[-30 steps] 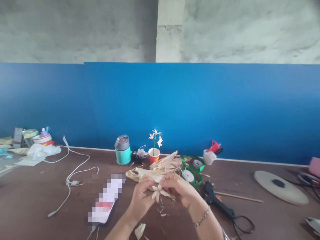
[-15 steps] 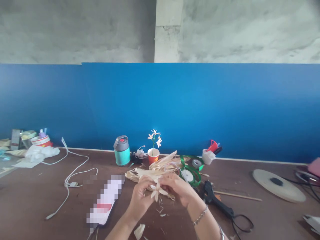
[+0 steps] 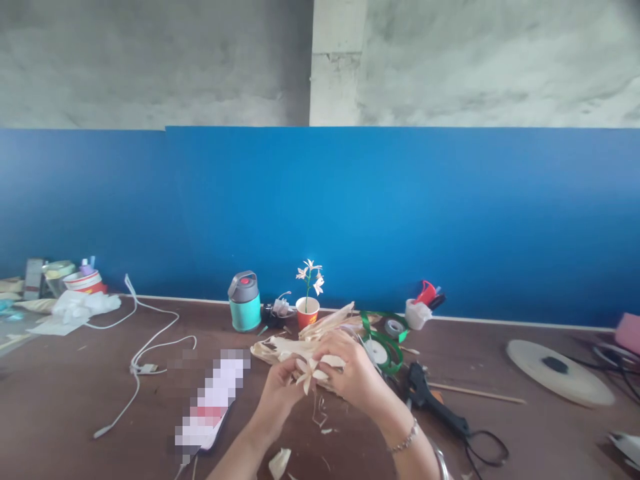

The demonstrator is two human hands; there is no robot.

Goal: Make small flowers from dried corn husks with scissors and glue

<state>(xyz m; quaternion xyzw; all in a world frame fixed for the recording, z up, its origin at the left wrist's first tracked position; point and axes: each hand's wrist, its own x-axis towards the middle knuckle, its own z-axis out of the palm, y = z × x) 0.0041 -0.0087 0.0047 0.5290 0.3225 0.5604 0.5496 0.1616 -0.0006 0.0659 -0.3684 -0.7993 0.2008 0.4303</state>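
Note:
A pale star-shaped flower [image 3: 309,374] with pointed petals is between my two hands, above the brown table. My left hand [image 3: 282,388] is closed on its left side. My right hand [image 3: 346,371] pinches it from the right, fingers bent over its petals. Behind my hands lie dried pale husks [image 3: 285,347], partly hidden by my fingers. A red paper cup [image 3: 307,314] beyond them holds a green stem with several small whitish flowers [image 3: 310,272]. Green ribbon rolls [image 3: 383,350] lie right of the husks.
A black glue gun [image 3: 437,403] and a thin wooden stick [image 3: 477,393] lie right of my arm. To the left are a phone [image 3: 213,403], white cables [image 3: 145,350] and a turquoise flask [image 3: 245,310]. A round lid [image 3: 560,373] sits far right; scraps lie near my wrists.
The flower has moved slightly up and left and is turned. My right hand has shifted left and raised its fingers over the petals; my left hand has moved little.

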